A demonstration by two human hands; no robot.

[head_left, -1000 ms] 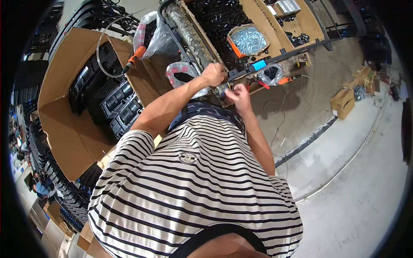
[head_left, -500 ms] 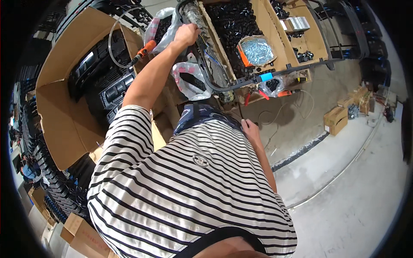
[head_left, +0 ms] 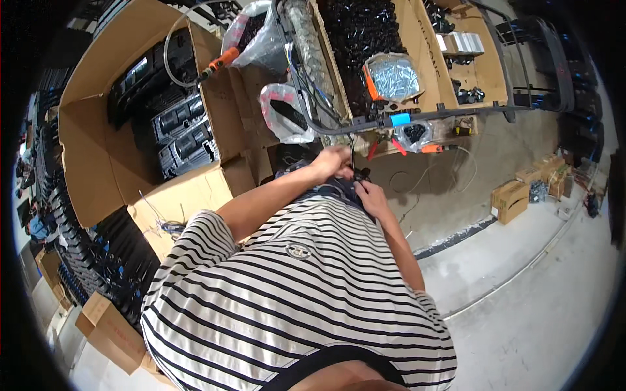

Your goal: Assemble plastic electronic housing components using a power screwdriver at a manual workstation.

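Note:
My left hand (head_left: 331, 163) and my right hand (head_left: 373, 193) meet close in front of my waist, just above my striped shirt (head_left: 293, 287). Between their fingertips sits a small black part (head_left: 357, 174); both hands pinch it. A thin black wire (head_left: 352, 146) runs from it up to a long black bar (head_left: 430, 116) with a blue tag (head_left: 400, 120) that lies across the edge of the workbench. What kind of part it is stays hidden by the fingers.
A wooden tray (head_left: 417, 39) holds black parts and a bag of silver screws (head_left: 391, 77). Clear bags (head_left: 283, 114) and an orange-handled tool (head_left: 218, 62) lie to the left. An open cardboard box (head_left: 98, 150) holds black units. Small boxes (head_left: 510, 199) stand on the concrete floor.
My left hand, which was stretched up to the clear bag at the bench's left end, has come back down to meet my right hand at my waist.

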